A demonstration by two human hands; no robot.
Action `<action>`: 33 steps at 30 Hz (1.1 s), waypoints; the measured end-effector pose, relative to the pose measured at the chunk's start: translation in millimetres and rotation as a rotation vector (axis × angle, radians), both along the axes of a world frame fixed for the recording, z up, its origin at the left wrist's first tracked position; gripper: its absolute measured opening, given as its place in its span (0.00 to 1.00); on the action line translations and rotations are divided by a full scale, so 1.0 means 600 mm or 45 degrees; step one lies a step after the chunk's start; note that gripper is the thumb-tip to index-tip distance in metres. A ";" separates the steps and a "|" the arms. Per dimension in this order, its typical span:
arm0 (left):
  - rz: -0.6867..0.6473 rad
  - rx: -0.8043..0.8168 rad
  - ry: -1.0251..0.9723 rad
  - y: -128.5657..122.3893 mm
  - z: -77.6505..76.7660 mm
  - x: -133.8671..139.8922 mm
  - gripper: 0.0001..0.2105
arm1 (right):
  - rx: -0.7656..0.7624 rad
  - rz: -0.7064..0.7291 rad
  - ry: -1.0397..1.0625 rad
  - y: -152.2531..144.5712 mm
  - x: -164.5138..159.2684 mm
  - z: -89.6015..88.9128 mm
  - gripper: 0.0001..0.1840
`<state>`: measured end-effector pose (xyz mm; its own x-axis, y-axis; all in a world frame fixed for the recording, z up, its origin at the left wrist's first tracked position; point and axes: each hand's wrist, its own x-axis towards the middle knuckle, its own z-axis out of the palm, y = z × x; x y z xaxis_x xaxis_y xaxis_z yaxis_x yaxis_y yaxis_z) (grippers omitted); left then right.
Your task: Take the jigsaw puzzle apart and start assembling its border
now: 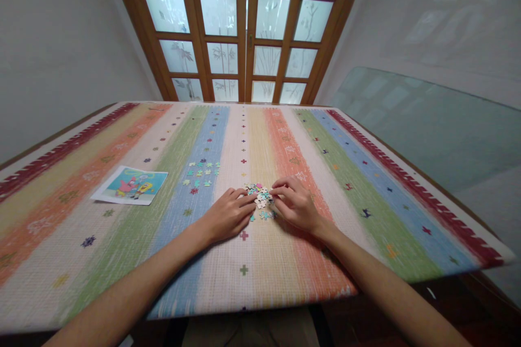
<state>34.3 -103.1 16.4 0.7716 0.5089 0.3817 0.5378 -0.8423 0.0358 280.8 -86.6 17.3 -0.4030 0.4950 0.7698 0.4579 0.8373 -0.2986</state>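
A small heap of jigsaw puzzle pieces (262,198) lies on the striped tablecloth in front of me, some pale side up, others coloured. My left hand (232,213) rests at the heap's left side, fingers stretched out and touching its edge. On the opposite side, my right hand (297,205) has thumb and forefinger bent together at the heap, round a puzzle piece that the fingers mostly hide. A few teal pieces (265,216) lie just below the heap. Farther left, several greenish pieces (199,172) are spread out in loose rows, apart from one another.
A printed cartoon picture (131,186) lies flat on the left of the table. The striped tablecloth (342,227) covers the table, whose near edge runs below my forearms. Beyond stand wooden doors (246,38) with frosted panes. A glass panel (427,119) leans at the right wall.
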 end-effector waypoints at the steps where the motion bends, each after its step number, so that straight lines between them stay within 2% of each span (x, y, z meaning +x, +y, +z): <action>1: -0.001 0.000 -0.002 0.000 0.000 0.000 0.10 | -0.002 0.000 -0.002 0.000 0.000 0.000 0.10; 16: -0.054 -0.097 -0.142 0.008 0.000 0.010 0.09 | -0.046 0.005 -0.032 0.002 0.000 -0.004 0.11; 26: 0.045 -0.383 -0.396 0.003 0.001 0.014 0.05 | -0.037 0.036 -0.037 0.001 0.000 -0.001 0.11; 33: 0.067 -0.402 -0.487 0.006 0.000 0.006 0.11 | -0.041 0.024 -0.042 0.002 0.002 -0.002 0.10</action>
<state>38.0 -99.5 16.7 0.5766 0.6797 0.4534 0.4774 -0.7306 0.4881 281.9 -85.4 15.9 -0.4372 0.5112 0.7400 0.4521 0.8362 -0.3106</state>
